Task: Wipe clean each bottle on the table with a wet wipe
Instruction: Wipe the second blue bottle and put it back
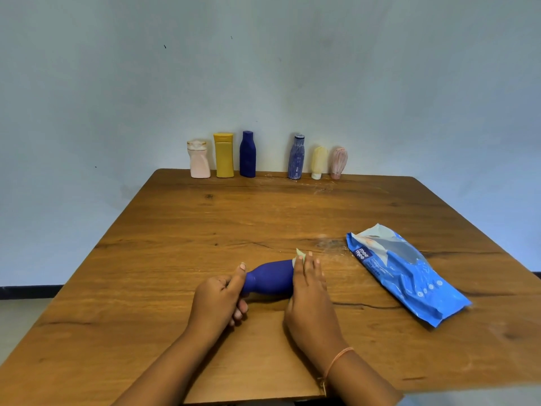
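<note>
A dark blue bottle (270, 278) lies on its side near the front of the wooden table (205, 224). My left hand (218, 300) grips its neck end. My right hand (308, 291) wraps over the bottle's wide end, pressing a pale wet wipe (300, 254) against it; only a corner of the wipe shows past my fingertips. Along the table's far edge stand a pink bottle (199, 159), a yellow bottle (224, 155), a dark blue bottle (247, 154), a streaked blue bottle (296, 156), a cream tube (318, 162) and a pink tube (339, 162).
A blue wet-wipe pack (401, 271) lies flat at the right of the table, close to my right hand. A pale wall rises directly behind the row of bottles. The table's front edge has a notch (322, 391) below my right wrist.
</note>
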Demonstrator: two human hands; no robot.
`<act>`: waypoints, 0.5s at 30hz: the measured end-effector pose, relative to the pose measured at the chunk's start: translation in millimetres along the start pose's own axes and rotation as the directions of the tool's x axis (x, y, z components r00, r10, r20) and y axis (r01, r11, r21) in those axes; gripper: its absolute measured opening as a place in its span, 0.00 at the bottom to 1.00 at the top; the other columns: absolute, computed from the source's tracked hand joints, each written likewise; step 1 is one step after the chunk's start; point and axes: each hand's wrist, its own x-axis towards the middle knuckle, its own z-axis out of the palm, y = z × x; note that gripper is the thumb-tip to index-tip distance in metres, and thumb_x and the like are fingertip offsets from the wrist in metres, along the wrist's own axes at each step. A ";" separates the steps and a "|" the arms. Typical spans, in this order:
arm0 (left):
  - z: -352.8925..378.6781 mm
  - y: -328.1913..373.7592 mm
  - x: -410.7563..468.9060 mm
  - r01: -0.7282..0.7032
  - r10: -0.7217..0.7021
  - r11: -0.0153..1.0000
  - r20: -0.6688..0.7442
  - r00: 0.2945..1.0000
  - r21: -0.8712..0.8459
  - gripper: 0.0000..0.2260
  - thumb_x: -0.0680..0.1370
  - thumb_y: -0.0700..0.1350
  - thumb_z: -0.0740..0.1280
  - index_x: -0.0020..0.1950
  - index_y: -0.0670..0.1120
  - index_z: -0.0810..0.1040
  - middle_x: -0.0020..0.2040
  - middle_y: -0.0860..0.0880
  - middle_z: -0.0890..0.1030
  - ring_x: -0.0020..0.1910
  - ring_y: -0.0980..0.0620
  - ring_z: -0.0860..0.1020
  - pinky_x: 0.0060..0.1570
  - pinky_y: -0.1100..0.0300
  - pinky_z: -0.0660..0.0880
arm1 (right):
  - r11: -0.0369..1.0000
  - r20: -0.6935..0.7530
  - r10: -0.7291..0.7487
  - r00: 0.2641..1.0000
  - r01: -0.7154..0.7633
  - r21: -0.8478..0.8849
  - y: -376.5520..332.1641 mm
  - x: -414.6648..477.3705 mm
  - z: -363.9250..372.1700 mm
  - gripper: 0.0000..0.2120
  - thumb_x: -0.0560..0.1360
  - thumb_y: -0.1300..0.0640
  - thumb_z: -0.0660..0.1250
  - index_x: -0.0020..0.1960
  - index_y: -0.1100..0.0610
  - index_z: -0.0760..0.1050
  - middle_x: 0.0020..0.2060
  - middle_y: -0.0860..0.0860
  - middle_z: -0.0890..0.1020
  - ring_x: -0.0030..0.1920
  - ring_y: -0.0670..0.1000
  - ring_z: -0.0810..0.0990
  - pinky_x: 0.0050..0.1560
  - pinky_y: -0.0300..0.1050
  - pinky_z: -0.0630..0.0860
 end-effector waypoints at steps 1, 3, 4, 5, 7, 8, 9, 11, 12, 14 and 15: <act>-0.1 0.6 1.4 0.016 -0.016 1.000 0.007 1.000 0.020 0.22 0.79 0.54 0.59 0.31 0.42 0.77 0.20 0.47 0.76 0.17 0.55 0.70 0.17 0.66 0.65 | 1.000 0.008 -0.012 1.000 0.012 0.008 -3.4 -4.3 5.3 0.32 0.74 0.63 0.46 0.75 0.60 0.36 0.75 0.56 0.38 0.75 0.54 0.36 0.72 0.45 0.34; -0.1 2.3 4.0 0.045 -0.047 0.997 0.034 0.998 0.058 0.24 0.79 0.56 0.58 0.31 0.41 0.77 0.20 0.48 0.75 0.17 0.54 0.70 0.17 0.66 0.65 | 1.000 0.012 -0.026 1.000 0.026 0.014 -12.4 -13.2 14.5 0.35 0.68 0.63 0.44 0.74 0.62 0.37 0.74 0.57 0.40 0.74 0.55 0.37 0.73 0.46 0.37; -0.1 3.3 5.1 0.055 -0.059 0.996 0.049 0.997 0.070 0.24 0.79 0.56 0.58 0.31 0.41 0.77 0.20 0.48 0.75 0.16 0.54 0.70 0.17 0.66 0.65 | 0.998 -0.003 -0.062 0.998 0.062 -0.012 -15.5 -16.6 19.3 0.36 0.67 0.64 0.46 0.74 0.64 0.42 0.74 0.59 0.46 0.75 0.57 0.43 0.74 0.51 0.45; 0.0 3.9 6.3 0.065 -0.070 0.995 0.063 0.996 0.079 0.25 0.79 0.56 0.57 0.31 0.40 0.77 0.20 0.48 0.75 0.16 0.54 0.69 0.17 0.66 0.65 | 0.993 -0.017 -0.117 0.993 0.116 -0.023 -18.5 -18.8 22.6 0.36 0.66 0.64 0.49 0.74 0.65 0.50 0.74 0.60 0.54 0.74 0.58 0.51 0.72 0.55 0.54; -0.7 5.4 8.0 0.086 -0.093 0.992 0.083 0.992 0.092 0.27 0.79 0.57 0.57 0.31 0.38 0.78 0.20 0.47 0.74 0.16 0.53 0.69 0.17 0.66 0.65 | 0.970 0.002 -0.234 0.972 0.234 -0.064 -23.0 -17.5 24.2 0.33 0.66 0.62 0.53 0.72 0.63 0.60 0.70 0.59 0.67 0.71 0.56 0.63 0.66 0.57 0.61; -1.5 5.6 8.5 0.097 -0.105 0.991 0.086 0.991 0.092 0.28 0.78 0.58 0.57 0.30 0.38 0.77 0.19 0.47 0.74 0.16 0.52 0.69 0.18 0.66 0.65 | 0.954 0.019 -0.286 0.958 0.286 -0.094 -23.0 -14.2 22.0 0.32 0.66 0.60 0.52 0.71 0.62 0.62 0.69 0.57 0.69 0.70 0.55 0.65 0.66 0.56 0.61; -2.1 5.4 9.3 0.108 -0.116 0.990 0.089 0.989 0.088 0.28 0.78 0.58 0.57 0.28 0.39 0.77 0.19 0.47 0.73 0.16 0.52 0.69 0.18 0.66 0.65 | 0.940 0.047 -0.322 0.946 0.325 -0.099 -23.0 -9.1 16.5 0.32 0.67 0.59 0.50 0.71 0.61 0.62 0.70 0.56 0.68 0.71 0.54 0.65 0.68 0.56 0.59; -2.0 5.5 10.0 0.118 -0.126 0.990 0.096 0.987 0.079 0.27 0.78 0.59 0.58 0.29 0.40 0.76 0.19 0.48 0.73 0.17 0.53 0.69 0.18 0.66 0.64 | 0.939 0.079 -0.333 0.940 0.338 -0.063 -17.6 2.7 4.6 0.32 0.69 0.58 0.45 0.75 0.58 0.56 0.74 0.52 0.60 0.74 0.51 0.56 0.73 0.57 0.48; -1.4 6.0 9.3 0.116 -0.123 0.990 0.094 0.988 0.077 0.26 0.78 0.58 0.58 0.30 0.40 0.77 0.19 0.48 0.74 0.17 0.53 0.69 0.18 0.66 0.65 | 0.955 0.106 -0.289 0.951 0.294 -0.036 -12.9 8.1 -1.5 0.31 0.72 0.59 0.44 0.76 0.56 0.52 0.75 0.50 0.55 0.75 0.48 0.50 0.74 0.55 0.43; 1.2 4.9 8.4 0.102 -0.107 0.993 0.085 0.991 0.060 0.25 0.78 0.57 0.59 0.33 0.39 0.78 0.21 0.47 0.76 0.18 0.53 0.70 0.20 0.65 0.67 | 0.980 0.123 -0.199 0.972 0.199 0.007 -3.2 16.3 -10.2 0.29 0.76 0.64 0.49 0.76 0.54 0.49 0.76 0.48 0.51 0.75 0.45 0.46 0.73 0.48 0.38; 2.8 3.1 7.2 0.082 -0.085 0.996 0.087 0.993 0.039 0.23 0.78 0.56 0.60 0.35 0.40 0.79 0.23 0.46 0.77 0.19 0.53 0.71 0.21 0.64 0.68 | 0.986 0.117 -0.168 0.979 0.167 0.022 -0.5 18.3 -13.4 0.29 0.77 0.65 0.51 0.76 0.54 0.49 0.76 0.48 0.51 0.75 0.45 0.46 0.72 0.45 0.38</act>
